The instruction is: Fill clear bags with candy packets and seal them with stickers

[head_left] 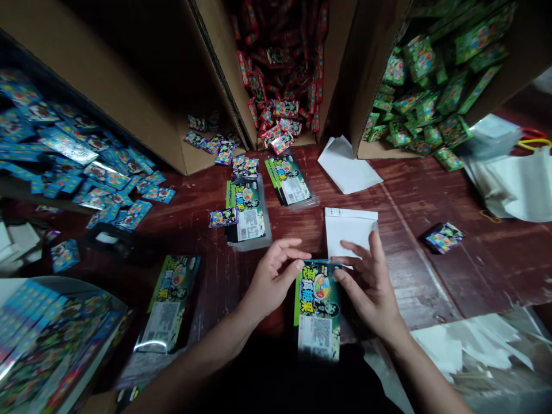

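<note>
Between left hand (pixel 278 273) and right hand (pixel 371 287): packet (pixel 318 307), left pinching its corner, right spreading wide; keeping level should help.

Bare tabletop (pixel 401 259) rightward, cartons (pixel 226 63) blocking ahead

The card packet (pixel 319 305) between the left hand (pixel 278 273) and the right hand (pixel 373 293) looks like smooth printed card, with hardly any shine from here. Beneath them, the tabletop (pixel 401 236) is dark reddish wood, glossy in patches and scuffed to the right hand's right. Just beyond that hand, the white sheet (pixel 351 233) is matt paper. Well past the left hand, the carton (pixel 224 49) is dull brown cardboard, rough-edged; far to its left, blue packets (pixel 73 144) glare, slick and glossy.
</note>
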Demonstrator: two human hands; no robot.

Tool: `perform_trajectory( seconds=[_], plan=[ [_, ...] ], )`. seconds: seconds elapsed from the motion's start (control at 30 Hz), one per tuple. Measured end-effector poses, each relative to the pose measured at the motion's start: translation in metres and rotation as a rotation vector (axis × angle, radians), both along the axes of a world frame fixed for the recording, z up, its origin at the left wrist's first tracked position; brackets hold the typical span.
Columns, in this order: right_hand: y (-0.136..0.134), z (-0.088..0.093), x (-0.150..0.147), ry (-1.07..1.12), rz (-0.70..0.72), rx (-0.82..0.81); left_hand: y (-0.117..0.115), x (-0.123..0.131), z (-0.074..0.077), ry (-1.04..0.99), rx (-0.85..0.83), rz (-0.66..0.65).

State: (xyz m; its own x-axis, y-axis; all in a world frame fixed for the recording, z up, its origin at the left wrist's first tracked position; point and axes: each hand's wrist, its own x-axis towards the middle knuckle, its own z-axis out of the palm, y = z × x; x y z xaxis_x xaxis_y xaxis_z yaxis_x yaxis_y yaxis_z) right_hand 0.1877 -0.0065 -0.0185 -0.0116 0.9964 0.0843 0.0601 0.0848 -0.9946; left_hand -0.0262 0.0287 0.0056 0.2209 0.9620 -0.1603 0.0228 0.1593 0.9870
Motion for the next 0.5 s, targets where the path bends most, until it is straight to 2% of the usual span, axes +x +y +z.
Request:
perform_trajectory(
  seconds=[0.13,0.3,0.4,0.5],
  plan=[
    [0.006,0.014,0.001,0.047,0.048,-0.088,0.003,-0.001,0.009,0.1,0.013,-0.126],
    [0.017,0.033,-0.003,0.087,0.025,-0.162,0.013,0.004,0.019,0.219,0.014,-0.135],
    [0.023,0.041,-0.002,0.129,0.003,-0.226,0.022,0.006,0.028,0.239,0.003,-0.183],
    [0.023,0.045,0.005,0.126,0.039,-0.251,0.026,0.004,0.034,0.202,-0.019,-0.25]
  ],
)
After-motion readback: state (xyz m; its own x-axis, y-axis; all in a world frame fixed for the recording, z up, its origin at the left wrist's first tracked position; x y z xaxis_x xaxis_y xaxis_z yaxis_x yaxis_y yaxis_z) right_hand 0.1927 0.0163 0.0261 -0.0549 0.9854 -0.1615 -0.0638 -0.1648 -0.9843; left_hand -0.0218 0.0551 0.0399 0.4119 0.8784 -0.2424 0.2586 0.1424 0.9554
